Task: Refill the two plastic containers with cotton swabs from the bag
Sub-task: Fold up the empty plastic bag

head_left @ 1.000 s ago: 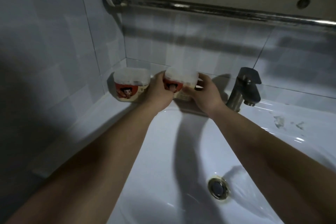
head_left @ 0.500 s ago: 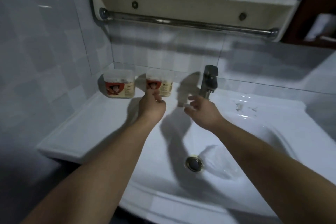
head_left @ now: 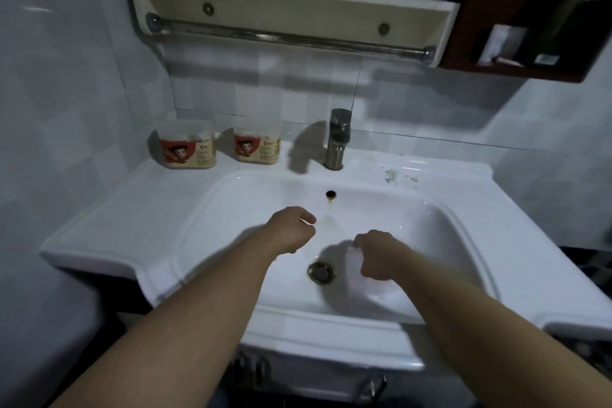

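Two plastic containers stand side by side at the back left of the white tabletop (head_left: 139, 219), against the tiled wall and left of the tap (head_left: 338, 139): the left container (head_left: 187, 149) nearer the corner, the right container (head_left: 257, 144) just beside it, apart by a small gap. Both are upright with their lids apparently on; something pale shows through the clear band above the red labels, but in this dim light I cannot tell how full either one is. Neither hand is near them. The left hand (head_left: 291, 230) hangs over the sink basin with its fingers loosely curled in toward the thumb, holding nothing I can see; the right hand (head_left: 377, 253) hovers above the drain (head_left: 321, 272), fingers bent downward and likewise empty, tips hidden under the knuckles. No bag of cotton swabs is anywhere in sight. Judging by that, the refilling looks finished and the containers put away, though the fill level itself cannot be confirmed from here.
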Demonstrator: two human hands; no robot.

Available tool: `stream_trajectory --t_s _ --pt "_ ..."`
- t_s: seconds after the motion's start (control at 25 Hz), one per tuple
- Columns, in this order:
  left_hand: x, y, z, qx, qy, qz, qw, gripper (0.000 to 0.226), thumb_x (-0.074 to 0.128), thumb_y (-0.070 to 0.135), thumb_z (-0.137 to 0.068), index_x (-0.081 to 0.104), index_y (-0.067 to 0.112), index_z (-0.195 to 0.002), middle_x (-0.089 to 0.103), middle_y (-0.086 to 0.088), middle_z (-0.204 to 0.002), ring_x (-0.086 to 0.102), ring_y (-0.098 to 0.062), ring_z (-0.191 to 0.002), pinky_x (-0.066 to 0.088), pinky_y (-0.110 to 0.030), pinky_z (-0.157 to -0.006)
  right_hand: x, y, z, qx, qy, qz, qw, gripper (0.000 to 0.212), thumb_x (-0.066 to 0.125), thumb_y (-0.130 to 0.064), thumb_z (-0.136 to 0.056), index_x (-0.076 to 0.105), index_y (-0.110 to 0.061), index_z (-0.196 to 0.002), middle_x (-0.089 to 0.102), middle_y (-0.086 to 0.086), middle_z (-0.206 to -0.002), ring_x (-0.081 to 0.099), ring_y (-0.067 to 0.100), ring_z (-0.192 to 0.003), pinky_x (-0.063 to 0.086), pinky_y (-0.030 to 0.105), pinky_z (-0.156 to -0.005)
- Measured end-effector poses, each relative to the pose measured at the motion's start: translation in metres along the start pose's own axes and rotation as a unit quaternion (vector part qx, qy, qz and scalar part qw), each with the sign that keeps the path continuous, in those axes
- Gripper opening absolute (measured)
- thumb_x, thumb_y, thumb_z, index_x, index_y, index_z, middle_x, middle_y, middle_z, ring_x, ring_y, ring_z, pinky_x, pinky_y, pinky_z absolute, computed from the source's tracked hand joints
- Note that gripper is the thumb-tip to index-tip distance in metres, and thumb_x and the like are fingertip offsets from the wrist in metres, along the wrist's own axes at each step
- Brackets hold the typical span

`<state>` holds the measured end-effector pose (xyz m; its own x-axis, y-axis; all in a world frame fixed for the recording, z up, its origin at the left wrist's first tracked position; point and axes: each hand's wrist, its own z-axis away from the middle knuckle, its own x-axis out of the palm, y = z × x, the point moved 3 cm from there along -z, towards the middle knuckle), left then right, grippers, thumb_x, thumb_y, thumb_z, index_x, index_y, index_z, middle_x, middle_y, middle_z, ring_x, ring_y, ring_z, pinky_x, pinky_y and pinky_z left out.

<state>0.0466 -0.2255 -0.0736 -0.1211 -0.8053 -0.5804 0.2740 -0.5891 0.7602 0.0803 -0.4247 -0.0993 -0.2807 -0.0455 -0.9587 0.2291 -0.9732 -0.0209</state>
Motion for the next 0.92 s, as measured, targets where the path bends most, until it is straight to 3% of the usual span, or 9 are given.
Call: stream_trajectory --t_s 0.08,0.2,0.32,0.4,0.48,0.64,0.76,0.92 --pt "0.004 -0.013 -0.003 -0.020 -0.016 -0.009 1.000 0.035 0.054 0.026 -0.093 0.062 0.034 -0.126 0.066 0.002 -0.108 0.066 -0.020 -0.085 0.057 -0.042 -0.091 -0.007 0.005 -0.002 0.013 0.064 -0.119 0.991 0.051 0.057 -0.009 -0.087 0.060 -0.018 -0.137 0.058 0.004 -0.139 0.056 0.023 -0.125 0.047 0.026 -0.099" --pt "0.012 -0.023 -0.007 -0.024 -0.057 0.035 0.997 0.039 0.065 0.044 -0.089 0.058 0.036 -0.126 0.069 0.002 -0.107 0.070 -0.020 -0.095 0.054 -0.047 -0.100 -0.017 0.005 -0.001 -0.002 0.154 -0.310 0.938 0.046 0.072 -0.013 -0.084 0.067 -0.022 -0.129 0.067 -0.003 -0.128 0.061 0.012 -0.110 0.041 0.017 -0.090" --pt "0.020 -0.022 -0.013 -0.013 -0.090 0.082 0.992 0.049 0.072 0.061 -0.075 0.057 0.043 -0.118 0.072 0.005 -0.109 0.074 -0.017 -0.096 0.054 -0.048 -0.099 -0.018 -0.002 -0.002 -0.038 0.174 -0.464 0.868 0.034 0.078 -0.019 -0.083 0.071 -0.026 -0.116 0.072 -0.005 -0.113 0.067 0.013 -0.104 0.051 0.031 -0.099" --pt "0.027 -0.016 -0.016 0.013 -0.106 0.149 0.983 0.048 0.074 0.055 -0.082 0.063 0.029 -0.120 0.073 0.001 -0.113 0.075 -0.015 -0.096 0.057 -0.046 -0.095 -0.019 -0.008 -0.002 -0.070 0.139 -0.589 0.793 0.021 0.070 -0.025 -0.088 0.073 -0.026 -0.109 0.072 0.001 -0.109 0.068 0.022 -0.107 0.052 0.044 -0.104" --pt "0.030 -0.008 -0.016 0.041 -0.114 0.230 0.966 0.039 0.070 0.042 -0.093 0.066 0.015 -0.121 0.074 -0.006 -0.112 0.075 -0.019 -0.099 0.061 -0.039 -0.088 -0.021 -0.015 0.000 -0.106 0.113 -0.639 0.753 0.027 0.059 -0.022 -0.087 0.072 -0.024 -0.109 0.072 0.004 -0.115 0.066 0.026 -0.115 0.051 0.043 -0.106" --pt "0.023 -0.003 -0.019 0.056 -0.052 0.295 0.952 0.006 0.063 0.014 -0.098 0.066 0.012 -0.103 0.073 -0.007 -0.093 0.073 -0.019 -0.083 0.057 -0.034 -0.079 -0.024 -0.021 0.005 -0.150 0.170 -0.570 0.790 0.048 0.053 0.009 -0.088 0.067 -0.024 -0.119 0.068 -0.005 -0.127 0.062 0.015 -0.123 0.051 0.043 -0.106" --pt "0.016 -0.003 -0.020 0.046 -0.053 0.342 0.937 0.012 0.059 0.005 -0.098 0.062 0.016 -0.100 0.074 -0.005 -0.094 0.074 -0.019 -0.087 0.057 -0.035 -0.080 -0.027 -0.021 0.011 -0.145 0.222 -0.532 0.805 0.051 0.062 0.003 -0.087 0.062 -0.042 -0.111 0.065 -0.017 -0.124 0.061 0.005 -0.120 0.055 0.041 -0.100" --pt "0.023 0.000 -0.016 0.090 -0.103 0.323 0.936 0.018 0.073 0.020 -0.094 0.066 0.018 -0.110 0.075 -0.002 -0.104 0.073 -0.019 -0.105 0.058 -0.036 -0.087 -0.027 -0.023 0.016 -0.161 0.189 -0.575 0.779 0.041 0.061 -0.002 -0.089 0.063 -0.036 -0.110 0.067 -0.013 -0.126 0.058 0.005 -0.126 0.054 0.034 -0.101"
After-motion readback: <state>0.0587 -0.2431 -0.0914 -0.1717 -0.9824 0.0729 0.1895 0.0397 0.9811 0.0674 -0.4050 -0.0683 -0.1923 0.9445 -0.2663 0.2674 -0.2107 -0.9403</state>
